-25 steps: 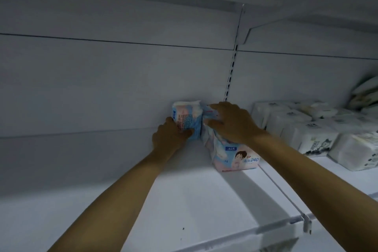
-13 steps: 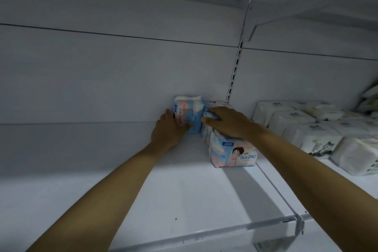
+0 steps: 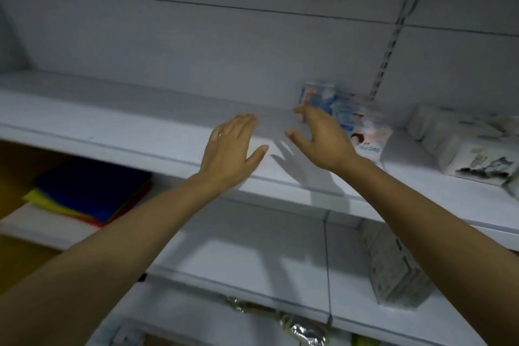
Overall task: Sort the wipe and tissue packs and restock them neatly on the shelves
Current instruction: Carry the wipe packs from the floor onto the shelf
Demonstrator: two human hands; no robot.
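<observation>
My hands are empty, fingers spread: left hand (image 3: 230, 149) over shelf (image 3: 140, 132) front edge, right hand (image 3: 323, 143) just before the blue-pink tissue packs (image 3: 365, 129). Packs sit at shelf back by the upright (image 3: 385, 64), probably to start rows flush beside white packs (image 3: 463, 149).

Your left hand (image 3: 229, 149) is held out flat with its back toward you, fingers straight and close together, thumb splayed to the right; it holds nothing; your right hand (image 3: 323, 140) sits near it and slightly higher, fingers loosely spread and a little bent, thumb pointing left, gripping nothing; the two hands are close but apart; your bare left forearm (image 3: 112, 247) rises from the lower left; your bare right forearm (image 3: 421, 211) rises from the lower right; both converge toward the wrists.
</observation>
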